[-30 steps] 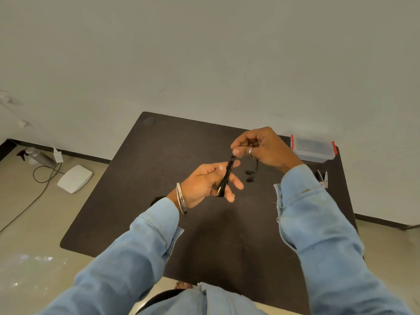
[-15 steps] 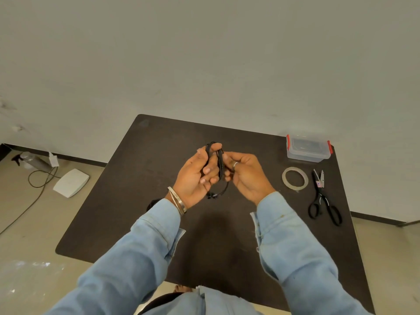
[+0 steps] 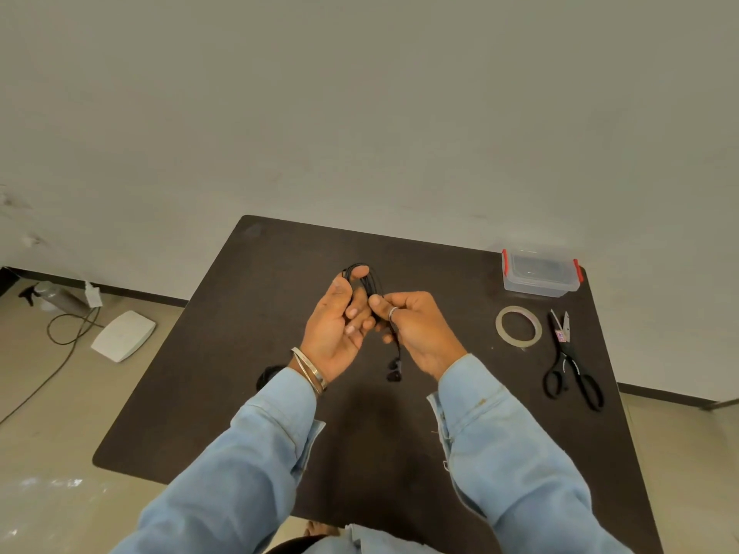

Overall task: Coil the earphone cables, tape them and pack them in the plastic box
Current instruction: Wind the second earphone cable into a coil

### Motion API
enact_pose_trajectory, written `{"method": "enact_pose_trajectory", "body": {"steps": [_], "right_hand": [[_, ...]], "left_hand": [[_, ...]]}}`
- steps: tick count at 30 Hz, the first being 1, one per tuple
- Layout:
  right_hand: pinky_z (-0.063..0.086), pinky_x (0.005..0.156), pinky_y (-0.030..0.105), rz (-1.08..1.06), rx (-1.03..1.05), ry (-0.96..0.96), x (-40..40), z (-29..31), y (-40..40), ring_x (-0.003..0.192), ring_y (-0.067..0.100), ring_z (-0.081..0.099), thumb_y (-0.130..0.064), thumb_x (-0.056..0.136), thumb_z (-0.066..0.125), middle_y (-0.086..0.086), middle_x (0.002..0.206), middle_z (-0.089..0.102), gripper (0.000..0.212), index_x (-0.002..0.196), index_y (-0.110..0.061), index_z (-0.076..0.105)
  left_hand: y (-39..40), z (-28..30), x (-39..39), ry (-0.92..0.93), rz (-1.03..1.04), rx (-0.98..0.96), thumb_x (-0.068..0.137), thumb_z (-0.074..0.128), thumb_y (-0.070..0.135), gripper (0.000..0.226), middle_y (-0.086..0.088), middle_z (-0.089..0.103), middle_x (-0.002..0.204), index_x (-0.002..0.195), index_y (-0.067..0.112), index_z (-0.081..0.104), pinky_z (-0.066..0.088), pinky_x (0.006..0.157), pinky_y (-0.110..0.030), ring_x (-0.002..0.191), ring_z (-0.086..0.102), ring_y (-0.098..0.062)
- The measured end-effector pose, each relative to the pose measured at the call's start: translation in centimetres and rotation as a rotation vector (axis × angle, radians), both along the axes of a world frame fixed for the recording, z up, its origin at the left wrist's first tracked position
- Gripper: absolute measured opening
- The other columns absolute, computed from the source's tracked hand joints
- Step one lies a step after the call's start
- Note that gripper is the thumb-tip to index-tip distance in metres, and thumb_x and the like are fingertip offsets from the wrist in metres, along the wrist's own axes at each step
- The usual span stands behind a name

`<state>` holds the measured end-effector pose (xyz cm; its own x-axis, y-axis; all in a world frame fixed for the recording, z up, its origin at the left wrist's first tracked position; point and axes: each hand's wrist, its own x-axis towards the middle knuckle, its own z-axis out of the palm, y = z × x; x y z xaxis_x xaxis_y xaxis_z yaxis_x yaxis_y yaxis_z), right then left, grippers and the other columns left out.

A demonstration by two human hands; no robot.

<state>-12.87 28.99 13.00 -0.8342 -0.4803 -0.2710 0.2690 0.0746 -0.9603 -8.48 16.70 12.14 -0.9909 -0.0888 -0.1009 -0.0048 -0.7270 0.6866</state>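
A black earphone cable is looped into a coil over the middle of the dark table. My left hand holds the coil, thumb at its top. My right hand pinches the cable beside it; two black earbuds dangle below the fingers. A roll of clear tape lies on the table to the right. The clear plastic box with red clips stands closed at the far right corner.
Black scissors lie right of the tape, near the table's right edge. Another dark object shows by my left sleeve. On the floor to the left are a white flat device, a cord and a spray bottle.
My hands came together and lower over the table's middle. The cable went from a stretched strand to a gathered coil. The earbuds now hang lower.
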Motion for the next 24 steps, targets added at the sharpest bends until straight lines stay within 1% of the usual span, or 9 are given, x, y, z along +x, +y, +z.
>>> {"method": "enact_pose_trajectory", "body": {"steps": [6,9,11,13,16,19,21,23,24], "right_hand": [[0.036,0.049,0.018,-0.096,0.019,0.075,-0.2,0.0,0.0,0.06,0.01,0.05,-0.01,0.096,0.053,0.004,0.067,0.065,0.022,0.085,-0.003,0.071],[0.035,0.046,0.014,-0.03,0.033,0.063,-0.6,-0.1,0.1,0.059,0.009,0.048,-0.013,0.095,0.055,0.01,0.072,0.065,0.02,0.088,-0.003,0.071],[0.032,0.044,0.015,0.005,-0.02,0.0,-0.8,-0.2,0.2,0.058,0.008,0.045,-0.013,0.094,0.057,0.012,0.075,0.062,0.017,0.09,-0.004,0.072],[0.031,0.044,0.015,-0.007,-0.141,-0.08,-1.1,-0.7,0.5,0.057,0.008,0.043,-0.01,0.093,0.057,0.01,0.075,0.063,0.016,0.097,-0.003,0.07],[0.037,0.049,0.017,-0.056,-0.209,-0.09,-1.2,-1.8,1.4,0.06,0.01,0.047,-0.005,0.092,0.056,0.008,0.075,0.067,0.016,0.101,-0.001,0.069],[0.049,0.059,0.018,0.002,-0.031,0.03,-0.5,-2.3,1.1,0.069,0.012,0.056,-0.002,0.092,0.056,0.011,0.078,0.066,0.017,0.102,0.0,0.069],[0.051,0.066,0.019,0.09,0.104,0.14,0.1,-2.4,0.5,0.07,0.008,0.061,0.002,0.092,0.055,0.01,0.08,0.066,0.019,0.106,0.001,0.068],[0.053,0.069,0.019,0.196,0.215,0.253,0.7,-2.2,0.1,0.067,0.004,0.063,0.003,0.092,0.055,0.004,0.079,0.066,0.023,0.112,0.0,0.066],[0.054,0.071,0.02,0.248,0.283,0.334,0.9,-1.9,0.0,0.068,0.006,0.064,-0.001,0.092,0.056,0.004,0.08,0.067,0.024,0.114,-0.001,0.066]], "left_hand": [[-0.5,-0.5,-0.1,-0.022,0.048,0.022,0.098,0.035,0.024,0.024,0.005,0.038,0.053,0.091,0.012,0.055,0.048,0.063,-0.028,0.046,0.039,-0.01],[-0.7,-0.7,0.0,-0.018,0.055,0.044,0.094,0.04,0.024,0.019,0.006,0.036,0.052,0.087,0.014,0.054,0.044,0.058,-0.026,0.044,0.036,-0.008],[-0.9,-0.6,-0.1,-0.018,0.064,0.08,0.095,0.039,0.025,0.021,0.007,0.036,0.051,0.087,0.015,0.054,0.042,0.052,-0.023,0.042,0.033,-0.006],[-1.4,-0.4,-0.1,-0.004,0.078,0.135,0.096,0.037,0.028,0.023,0.008,0.036,0.051,0.089,0.016,0.055,0.04,0.049,-0.021,0.04,0.032,-0.005],[-2.3,0.2,-0.3,0.01,0.114,0.168,0.094,0.038,0.03,0.026,0.008,0.037,0.052,0.101,0.014,0.058,0.041,0.05,-0.02,0.04,0.032,-0.004],[-2.7,0.6,-0.6,0.005,0.147,0.163,0.098,0.035,0.026,0.031,0.006,0.043,0.059,0.117,0.011,0.055,0.046,0.056,-0.021,0.045,0.037,-0.005],[-2.8,0.6,-0.9,-0.018,0.174,0.116,0.1,0.032,0.019,0.032,0.003,0.05,0.068,0.123,0.008,0.051,0.05,0.064,-0.023,0.051,0.043,-0.007],[-3.0,0.5,-1.0,-0.077,0.193,-0.003,0.101,0.03,0.009,0.031,-0.001,0.056,0.077,0.126,0.006,0.047,0.053,0.07,-0.027,0.058,0.052,-0.012],[-3.1,0.4,-1.1,-0.127,0.195,-0.084,0.101,0.029,0.005,0.031,-0.003,0.059,0.082,0.127,0.006,0.046,0.054,0.071,-0.028,0.062,0.056,-0.014]]}}
